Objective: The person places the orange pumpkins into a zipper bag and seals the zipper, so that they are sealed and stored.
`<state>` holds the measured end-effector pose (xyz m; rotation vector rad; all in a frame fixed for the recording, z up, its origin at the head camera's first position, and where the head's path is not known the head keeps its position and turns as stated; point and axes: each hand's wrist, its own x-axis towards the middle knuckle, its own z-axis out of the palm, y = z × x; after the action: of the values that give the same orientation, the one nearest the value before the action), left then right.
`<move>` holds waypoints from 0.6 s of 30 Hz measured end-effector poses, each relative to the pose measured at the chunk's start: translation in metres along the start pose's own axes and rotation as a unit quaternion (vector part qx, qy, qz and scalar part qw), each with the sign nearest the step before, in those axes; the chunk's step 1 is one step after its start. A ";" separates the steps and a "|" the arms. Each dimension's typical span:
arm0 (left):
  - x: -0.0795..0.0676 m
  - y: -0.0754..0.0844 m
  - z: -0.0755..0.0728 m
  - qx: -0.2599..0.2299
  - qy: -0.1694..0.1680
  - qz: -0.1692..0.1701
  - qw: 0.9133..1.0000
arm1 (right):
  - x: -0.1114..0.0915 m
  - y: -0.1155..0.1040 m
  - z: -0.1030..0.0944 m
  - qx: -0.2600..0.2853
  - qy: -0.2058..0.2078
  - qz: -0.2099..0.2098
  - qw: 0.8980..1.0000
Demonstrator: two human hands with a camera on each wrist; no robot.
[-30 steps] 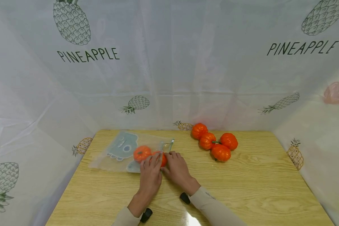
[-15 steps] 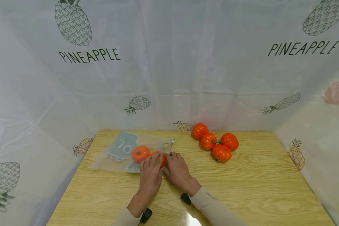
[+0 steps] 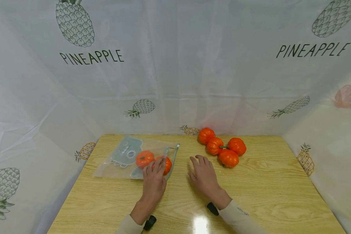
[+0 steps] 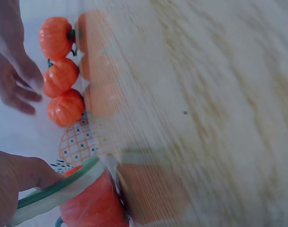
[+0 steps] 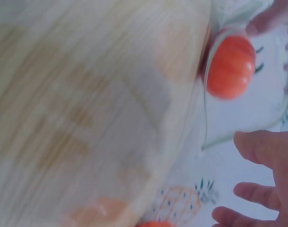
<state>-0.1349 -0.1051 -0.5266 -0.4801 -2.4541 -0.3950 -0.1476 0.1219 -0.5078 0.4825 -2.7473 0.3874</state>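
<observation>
A clear zip bag [image 3: 111, 165] with a blue-grey cartoon print lies flat at the left, its mouth facing right. One orange mini pumpkin [image 3: 144, 159] sits inside; another pumpkin [image 3: 168, 165] is just within the mouth. My left hand [image 3: 154, 182] holds the bag near its opening, fingers over the top, and in the left wrist view the thumb [image 4: 35, 172] is at the green rim [image 4: 63, 189]. To the right of the bag, my right hand [image 3: 204, 175] hovers with loosely bent, spread fingers and holds nothing. The right wrist view shows its thumb and fingers apart.
Several more orange pumpkins [image 3: 228, 158] cluster at the back of the wooden table [image 3: 266, 188], right of centre. A white curtain [image 3: 193, 74] printed with pineapples hangs behind the table and along both sides.
My right hand has let go of the pumpkin at the bag's mouth and moved right, toward the pumpkin cluster. The left hand stays at the bag's opening.
</observation>
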 end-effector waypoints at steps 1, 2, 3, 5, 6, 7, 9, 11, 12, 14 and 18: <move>0.000 0.000 0.000 -0.002 0.001 -0.001 1.000 | -0.002 0.005 -0.003 -0.005 0.010 0.002 1.000; 0.000 0.001 -0.001 -0.004 0.002 -0.002 1.000 | -0.004 0.010 -0.006 -0.007 0.018 0.003 1.000; 0.001 0.001 -0.001 -0.004 0.004 -0.002 1.000 | -0.006 0.015 -0.009 -0.005 0.023 0.008 1.000; 0.001 0.002 -0.003 -0.006 0.006 -0.003 1.000 | -0.011 0.024 -0.016 -0.003 0.037 0.017 0.999; 0.001 0.002 -0.003 -0.005 0.006 -0.003 1.000 | -0.013 0.029 -0.019 -0.002 0.045 0.022 0.999; 0.001 0.002 -0.003 -0.005 0.006 -0.004 1.000 | -0.015 0.034 -0.022 0.000 0.053 0.027 0.998; 0.001 0.002 -0.004 -0.007 0.005 -0.005 1.000 | -0.018 0.044 -0.026 -0.001 0.062 0.043 0.997; 0.001 0.002 -0.004 -0.007 0.003 -0.007 1.000 | -0.022 0.054 -0.030 -0.004 0.075 0.058 0.996; 0.001 0.002 -0.004 -0.009 0.002 -0.008 1.000 | -0.023 0.059 -0.032 -0.005 0.079 0.067 0.995; 0.001 0.002 -0.004 -0.010 0.001 -0.009 1.000 | -0.026 0.068 -0.034 -0.008 0.085 0.083 0.993; 0.001 0.001 -0.002 -0.012 0.005 -0.008 1.000 | -0.032 0.082 -0.039 -0.007 0.089 0.113 0.990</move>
<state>-0.1342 -0.1048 -0.5240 -0.4677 -2.4466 -0.4318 -0.1388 0.2172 -0.5008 0.1255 -2.6334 0.4426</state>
